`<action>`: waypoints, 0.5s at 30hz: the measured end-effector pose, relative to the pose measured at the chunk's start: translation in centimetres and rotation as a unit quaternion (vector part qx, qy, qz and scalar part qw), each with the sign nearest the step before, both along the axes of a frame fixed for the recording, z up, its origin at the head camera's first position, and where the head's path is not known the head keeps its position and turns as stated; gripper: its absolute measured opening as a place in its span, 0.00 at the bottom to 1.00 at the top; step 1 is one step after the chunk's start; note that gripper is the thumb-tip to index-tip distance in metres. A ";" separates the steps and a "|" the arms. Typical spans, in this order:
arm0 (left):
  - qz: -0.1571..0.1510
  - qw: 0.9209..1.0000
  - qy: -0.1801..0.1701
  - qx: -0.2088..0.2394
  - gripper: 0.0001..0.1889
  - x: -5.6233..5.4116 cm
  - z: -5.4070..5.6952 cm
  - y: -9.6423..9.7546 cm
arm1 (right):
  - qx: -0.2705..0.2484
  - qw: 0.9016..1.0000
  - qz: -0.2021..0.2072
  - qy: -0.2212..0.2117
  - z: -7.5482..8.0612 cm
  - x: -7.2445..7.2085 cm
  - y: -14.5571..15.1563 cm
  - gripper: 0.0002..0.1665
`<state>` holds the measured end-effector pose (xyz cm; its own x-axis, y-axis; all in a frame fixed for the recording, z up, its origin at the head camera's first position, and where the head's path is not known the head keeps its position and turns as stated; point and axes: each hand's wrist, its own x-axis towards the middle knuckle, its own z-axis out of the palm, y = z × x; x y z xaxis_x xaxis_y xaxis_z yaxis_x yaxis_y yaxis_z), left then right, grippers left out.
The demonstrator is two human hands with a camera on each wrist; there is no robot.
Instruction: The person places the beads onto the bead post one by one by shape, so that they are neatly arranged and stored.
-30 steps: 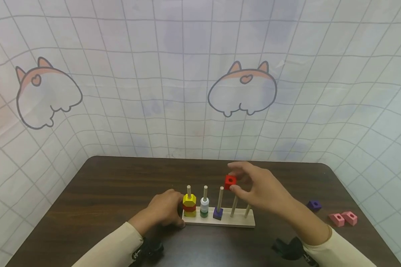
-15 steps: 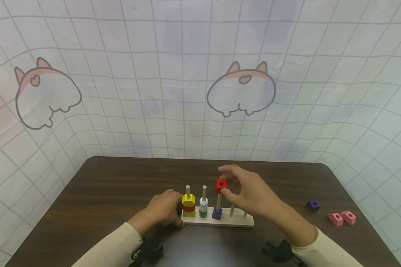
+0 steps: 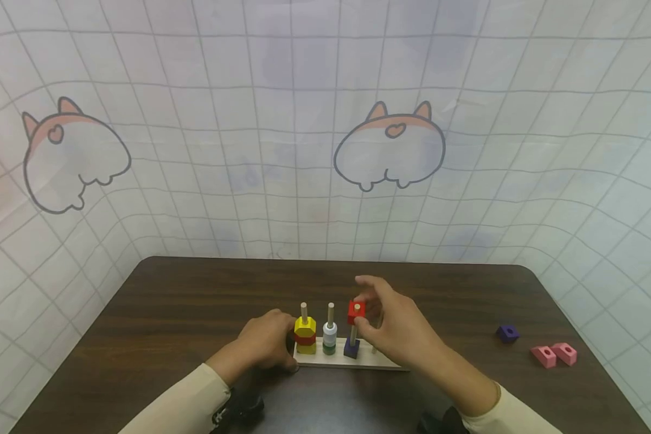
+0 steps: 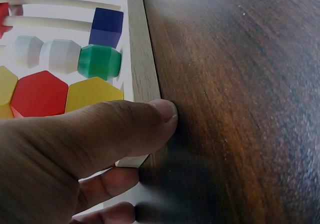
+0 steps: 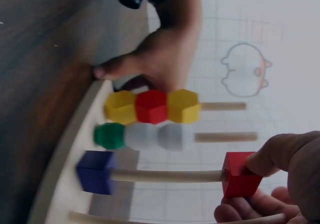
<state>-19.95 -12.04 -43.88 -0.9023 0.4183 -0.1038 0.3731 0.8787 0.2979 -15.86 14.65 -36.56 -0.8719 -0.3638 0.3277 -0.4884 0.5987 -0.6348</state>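
In the head view my right hand (image 3: 407, 328) pinches a red block (image 3: 356, 311) between thumb and fingers. The block is threaded on the upper part of the third peg, whose tip shows in its hole. At that peg's foot sits a purple block (image 5: 96, 172), with bare peg between the two. My left hand (image 3: 266, 339) grips the left end of the wooden peg board (image 4: 141, 59), thumb along its front edge. Beside it, the first peg carries yellow, red and yellow hexagonal beads (image 5: 151, 106). Green and white beads (image 5: 142, 136) fill part of the second peg.
To the right on the dark table (image 3: 195, 289) lie a loose purple block (image 3: 507, 334) and two pink blocks (image 3: 554, 355). My right hand partly covers the board's right end and the pegs there. A patterned curtain (image 3: 314, 150) hangs behind the table.
My right hand has moved left and down with the red block, from beside the third peg to over it and then onto its upper part. The left hand stays at the board's end.
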 end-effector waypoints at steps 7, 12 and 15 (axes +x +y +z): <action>-0.002 1.000 -0.003 0.007 0.25 0.1 0.0 0.0 | -0.022 0.999 -0.023 0.000 -2.0 0.1 -0.1 0.53; -0.002 1.000 -0.001 0.008 0.24 0.1 0.0 -0.1 | -0.049 0.997 -0.060 -0.021 -3.1 0.3 -0.2 0.64; -0.002 1.000 0.000 0.009 0.24 0.0 -0.1 -0.1 | -0.065 0.995 -0.076 -0.030 -3.7 0.3 -0.2 0.68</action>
